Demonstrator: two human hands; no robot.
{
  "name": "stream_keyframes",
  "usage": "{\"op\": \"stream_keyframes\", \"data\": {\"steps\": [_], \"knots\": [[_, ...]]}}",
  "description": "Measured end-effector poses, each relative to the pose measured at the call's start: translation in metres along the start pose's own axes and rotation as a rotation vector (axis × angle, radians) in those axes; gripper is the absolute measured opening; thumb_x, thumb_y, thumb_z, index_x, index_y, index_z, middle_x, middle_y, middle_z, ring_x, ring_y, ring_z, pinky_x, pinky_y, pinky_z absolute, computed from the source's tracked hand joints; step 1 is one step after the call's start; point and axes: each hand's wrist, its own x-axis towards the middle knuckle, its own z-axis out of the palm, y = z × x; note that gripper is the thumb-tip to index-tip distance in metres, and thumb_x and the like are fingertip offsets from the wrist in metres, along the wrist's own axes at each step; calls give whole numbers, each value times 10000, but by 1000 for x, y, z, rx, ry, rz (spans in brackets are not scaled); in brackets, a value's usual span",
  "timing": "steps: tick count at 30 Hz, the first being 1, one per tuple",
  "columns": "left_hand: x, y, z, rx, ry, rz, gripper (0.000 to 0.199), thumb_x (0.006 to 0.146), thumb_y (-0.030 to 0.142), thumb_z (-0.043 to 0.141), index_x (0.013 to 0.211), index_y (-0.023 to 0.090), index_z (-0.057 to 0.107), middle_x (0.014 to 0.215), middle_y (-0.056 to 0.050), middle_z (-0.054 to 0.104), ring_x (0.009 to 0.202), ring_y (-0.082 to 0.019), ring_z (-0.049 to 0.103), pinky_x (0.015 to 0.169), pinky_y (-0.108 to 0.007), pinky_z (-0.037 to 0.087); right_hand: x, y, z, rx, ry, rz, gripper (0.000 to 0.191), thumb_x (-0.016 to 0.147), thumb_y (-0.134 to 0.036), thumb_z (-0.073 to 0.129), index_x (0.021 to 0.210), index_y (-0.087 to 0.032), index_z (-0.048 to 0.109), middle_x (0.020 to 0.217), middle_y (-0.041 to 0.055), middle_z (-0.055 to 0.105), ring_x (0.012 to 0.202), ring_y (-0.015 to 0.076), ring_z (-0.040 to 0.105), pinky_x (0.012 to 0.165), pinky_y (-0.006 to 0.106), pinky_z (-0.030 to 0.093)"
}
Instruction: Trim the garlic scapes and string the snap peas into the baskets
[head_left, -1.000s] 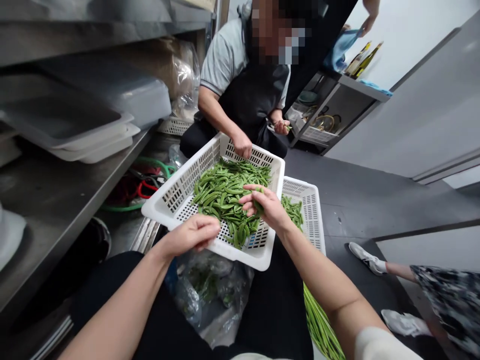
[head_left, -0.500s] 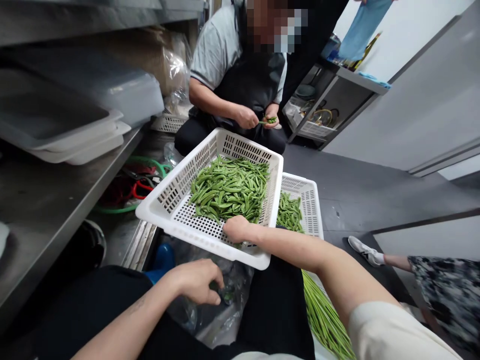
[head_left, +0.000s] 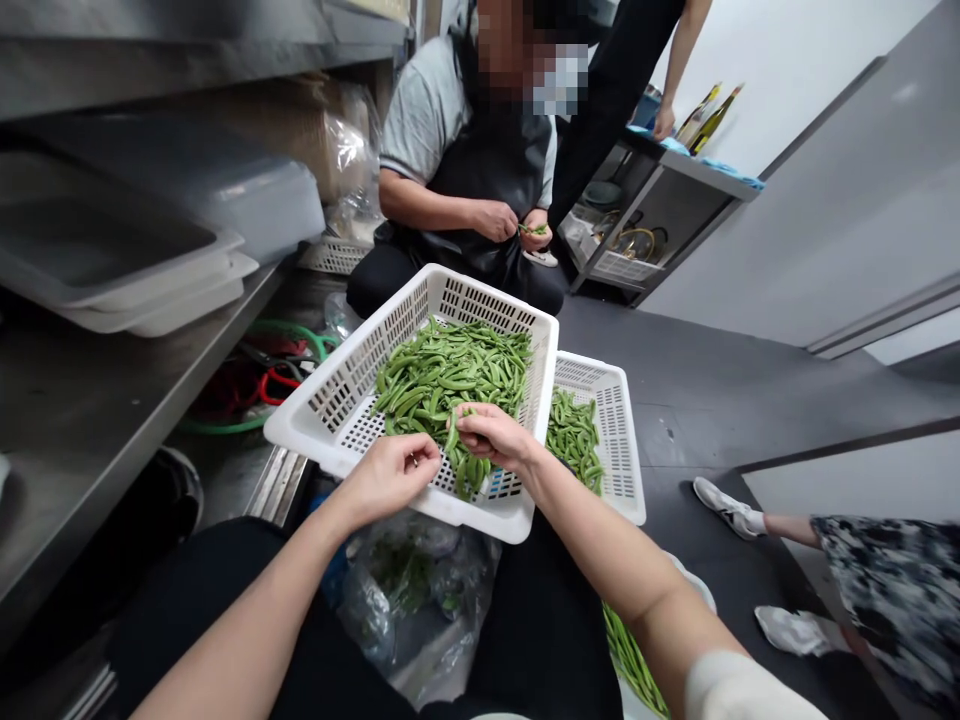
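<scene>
Left hand [head_left: 386, 478] now at the basket rim [head_left: 480, 520]

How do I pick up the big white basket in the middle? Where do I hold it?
Probably hold the white basket by its rim, on its left and right sides, coming from outside: the rim tops raised walls, while green pods lie piled inside.

Dk grey flr [head_left: 667, 375], pale wall [head_left: 780, 220] R, metal shelf [head_left: 90, 385] L, stand [head_left: 709, 174] bk.
</scene>
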Motion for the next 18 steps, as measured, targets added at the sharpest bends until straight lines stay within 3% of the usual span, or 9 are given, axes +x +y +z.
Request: {"op": "stream_keyframes", "data": {"steps": [6, 9, 12, 14, 18], "knots": [[5, 0, 8, 115, 79, 102, 261, 772, 325, 384, 538, 210, 383, 519, 27, 419, 533, -131, 409, 545, -257, 280, 4, 6, 15, -90, 230, -75, 46, 661, -191, 474, 639, -177, 436, 441, -77, 397, 364, 42, 249, 361, 175, 173], [7, -2, 13, 196, 146, 148, 228, 759, 261, 365, 536, 216, 345, 529, 14, 440, 535, -137, 424, 551, -264, 278, 8, 11, 23, -240, 334, -151, 43, 692, -172, 460, 650, -168, 467, 519, -51, 457, 453, 62, 348, 428, 181, 263], [7, -3, 15, 213, 144, 188, 178, 726, 224, 375, 551, 212, 408, 580, -13, 523, 584, -151, 479, 581, -262, 314, 6, 12, 27, -405, 395, -259, 29, 673, -145, 523, 689, -153, 546, 638, -27, 524, 620, 81, 441, 554, 186, 347], [7, -3, 11, 170, 138, 185, 178, 714, 235, 390, 549, 208, 451, 582, -15, 541, 592, -153, 492, 589, -261, 329, 2, 11, 25, -379, 335, -258, 74, 665, -154, 557, 734, -147, 582, 667, -22, 546, 623, 78, 444, 550, 187, 344], [9, -5, -4, -106, 278, 55, 213, 700, 318, 411, 540, 200, 489, 521, 14, 469, 532, -136, 437, 539, -253, 324, -11, 5, 12, -9, 6, -70, 259, 691, -282, 623, 903, -144, 571, 593, -49, 532, 408, 27, 280, 395, 180, 175]]}}
